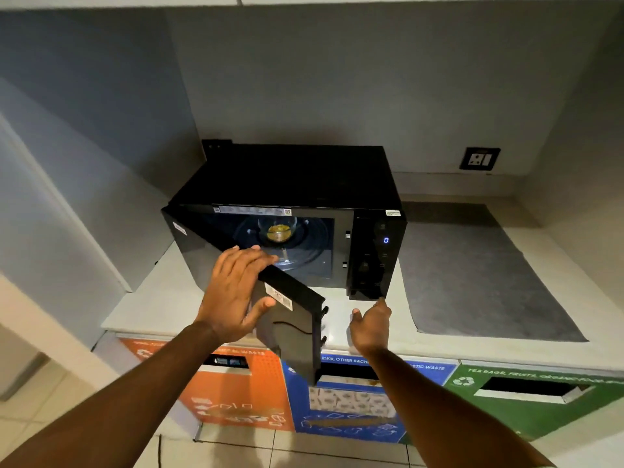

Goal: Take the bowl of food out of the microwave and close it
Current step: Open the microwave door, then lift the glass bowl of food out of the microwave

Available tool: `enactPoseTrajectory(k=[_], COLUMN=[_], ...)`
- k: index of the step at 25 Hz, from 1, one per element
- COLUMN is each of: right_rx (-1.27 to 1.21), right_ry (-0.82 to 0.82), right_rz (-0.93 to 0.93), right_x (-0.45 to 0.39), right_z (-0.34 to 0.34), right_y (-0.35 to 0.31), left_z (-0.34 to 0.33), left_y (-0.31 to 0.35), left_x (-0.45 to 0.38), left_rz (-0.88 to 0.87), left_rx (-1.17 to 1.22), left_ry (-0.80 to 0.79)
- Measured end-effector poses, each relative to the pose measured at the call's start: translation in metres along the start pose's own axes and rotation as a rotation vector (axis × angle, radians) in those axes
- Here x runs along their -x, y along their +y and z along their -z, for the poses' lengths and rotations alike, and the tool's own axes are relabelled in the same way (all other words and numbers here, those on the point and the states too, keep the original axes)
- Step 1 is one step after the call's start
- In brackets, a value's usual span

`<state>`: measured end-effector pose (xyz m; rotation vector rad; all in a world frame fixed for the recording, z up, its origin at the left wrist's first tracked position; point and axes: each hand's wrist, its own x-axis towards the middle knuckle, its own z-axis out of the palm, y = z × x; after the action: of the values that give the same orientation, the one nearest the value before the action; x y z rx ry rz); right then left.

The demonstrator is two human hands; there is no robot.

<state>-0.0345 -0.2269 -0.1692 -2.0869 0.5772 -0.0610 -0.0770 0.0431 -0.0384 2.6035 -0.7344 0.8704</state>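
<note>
A black microwave stands on the pale counter, its door swung out toward me on its left hinge. Inside, a clear glass bowl with yellow food sits on the round turntable. My left hand rests on the door's top edge, fingers over it and thumb on the inner face. My right hand hovers just below the control panel, fingers loosely apart and holding nothing. The panel display shows a blue 0.
A grey mat lies on the counter right of the microwave. A wall socket is at the back right. Below the counter edge are orange, blue and green waste bin fronts. A wall closes in on the left.
</note>
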Motion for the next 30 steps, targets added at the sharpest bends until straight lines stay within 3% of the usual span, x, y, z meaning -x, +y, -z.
enactPoseTrajectory(k=[7,15,18,20,30], right_rx=[0.077,0.035,0.043,0.046,-0.044], right_ry=[-0.062,-0.092,-0.085,-0.089,-0.118], right_rz=[0.063,0.12,0.153,0.173,0.289], right_x=[0.016,0.037,0.038,0.038,0.031], right_z=[-0.008,-0.018,-0.015,-0.013,-0.017], right_y=[-0.007,-0.03,-0.037,-0.04,-0.08], left_z=[0.06,0.103,0.108,0.115,0.147], left_y=[-0.006,-0.002,-0.012,-0.027,-0.089], left_x=[0.017,-0.019,-0.016,-0.005,0.038], left_rz=[0.195,0.66,0.804,0.909,0.93], left_rx=[0.391,-0.042,-0.249,-0.241,-0.391], left_ry=[0.05,-0.121,-0.307,-0.389,-0.433])
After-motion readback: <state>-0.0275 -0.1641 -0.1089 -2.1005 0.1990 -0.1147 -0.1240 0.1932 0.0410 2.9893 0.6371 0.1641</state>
